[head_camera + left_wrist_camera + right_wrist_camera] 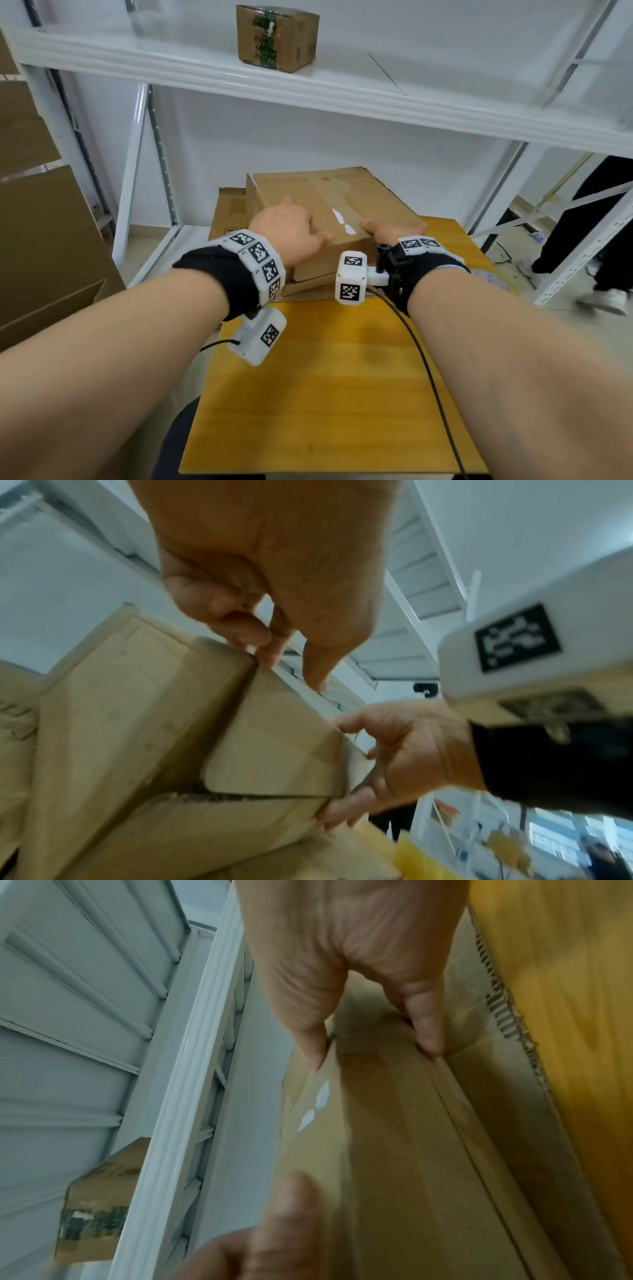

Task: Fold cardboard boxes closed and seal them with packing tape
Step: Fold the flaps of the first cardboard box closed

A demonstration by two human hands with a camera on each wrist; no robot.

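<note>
Box: the cardboard box (329, 205) lies tilted on flattened cardboard (229, 212) at the desk's (342, 377) far edge.
Left hand (287, 229): lies on the box's top at its near-left corner, fingers loosely bent, tips touching the cardboard.
Right hand (383, 233): clamps the near-right corner, thumb on top.
Left wrist view alone: the right hand's fingers (342, 813) curl beneath the box's edge.
Above: a small taped box (277, 36) on the shelf (342, 92).

I'm looking into a storeroom or packing room — white racking (308, 92) with slotted uprights, a taped box (277, 36) on its shelf, cartons (44, 222) stacked at my left, more cardboard (329, 198) on a yellow table (342, 394) before me — someone (589, 240) standing beyond the rack at right.
</note>
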